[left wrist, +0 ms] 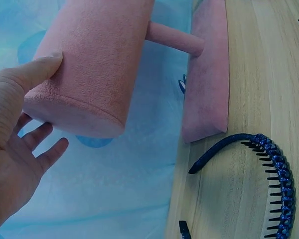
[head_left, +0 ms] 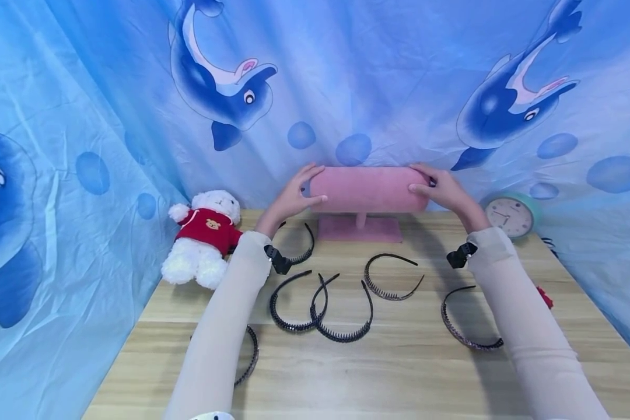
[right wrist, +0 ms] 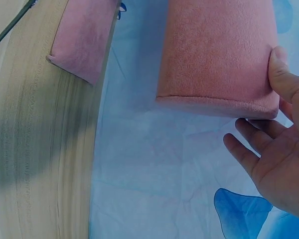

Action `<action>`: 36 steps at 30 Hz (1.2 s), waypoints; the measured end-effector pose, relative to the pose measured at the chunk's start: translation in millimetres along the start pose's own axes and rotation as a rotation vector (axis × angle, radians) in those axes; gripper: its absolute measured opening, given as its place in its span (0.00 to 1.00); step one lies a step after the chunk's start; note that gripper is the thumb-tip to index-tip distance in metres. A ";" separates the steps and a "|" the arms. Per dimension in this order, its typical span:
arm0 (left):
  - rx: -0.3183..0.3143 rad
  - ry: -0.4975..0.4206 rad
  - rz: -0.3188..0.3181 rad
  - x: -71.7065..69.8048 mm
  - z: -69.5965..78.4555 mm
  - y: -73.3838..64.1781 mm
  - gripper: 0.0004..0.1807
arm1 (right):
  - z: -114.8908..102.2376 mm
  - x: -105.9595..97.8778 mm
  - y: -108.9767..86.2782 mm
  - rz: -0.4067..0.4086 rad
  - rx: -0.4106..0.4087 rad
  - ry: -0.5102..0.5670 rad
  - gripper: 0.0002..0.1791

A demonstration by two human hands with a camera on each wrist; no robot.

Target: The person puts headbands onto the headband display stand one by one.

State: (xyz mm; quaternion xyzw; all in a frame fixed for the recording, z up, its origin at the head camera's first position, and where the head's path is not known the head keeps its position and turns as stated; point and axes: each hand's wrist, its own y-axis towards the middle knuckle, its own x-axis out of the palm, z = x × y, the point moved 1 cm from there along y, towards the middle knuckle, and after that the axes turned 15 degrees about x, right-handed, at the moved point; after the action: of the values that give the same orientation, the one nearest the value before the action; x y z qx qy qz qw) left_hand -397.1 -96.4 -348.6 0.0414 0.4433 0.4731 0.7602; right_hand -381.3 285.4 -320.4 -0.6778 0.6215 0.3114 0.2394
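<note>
A pink plush headband stand (head_left: 367, 189), a thick padded roll on a post and flat base, stands at the back of the table. My left hand (head_left: 295, 195) grips the roll's left end. In the left wrist view that hand's thumb (left wrist: 45, 69) presses the plush while some fingers reach behind the end. At the other end my right hand (head_left: 443, 188) holds the roll, its thumb (right wrist: 279, 62) on the plush; its other fingers spread by the end face. Closest to the stand is a dark toothed headband (left wrist: 284, 186), partly behind my left wrist in the head view.
Several more headbands, such as one in the middle (head_left: 343, 337) and one at right (head_left: 464, 341), lie on the wooden table (head_left: 346, 385). A white plush bear (head_left: 202, 239) in red sits at left. A green-rimmed clock (head_left: 509, 216) stands at right. Blue dolphin curtains (head_left: 320, 70) hang behind.
</note>
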 end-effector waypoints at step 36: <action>-0.036 -0.173 0.085 -4.7 -16.8 2.7 0.44 | 5.1 1.5 2.7 -0.008 -0.048 0.028 0.34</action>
State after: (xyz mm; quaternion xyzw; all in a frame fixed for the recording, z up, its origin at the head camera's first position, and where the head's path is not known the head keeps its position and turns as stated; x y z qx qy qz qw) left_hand -411.7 -104.5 -354.5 0.0871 0.3652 0.5075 0.7756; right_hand -384.6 287.7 -324.9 -0.6903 0.6142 0.3159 0.2155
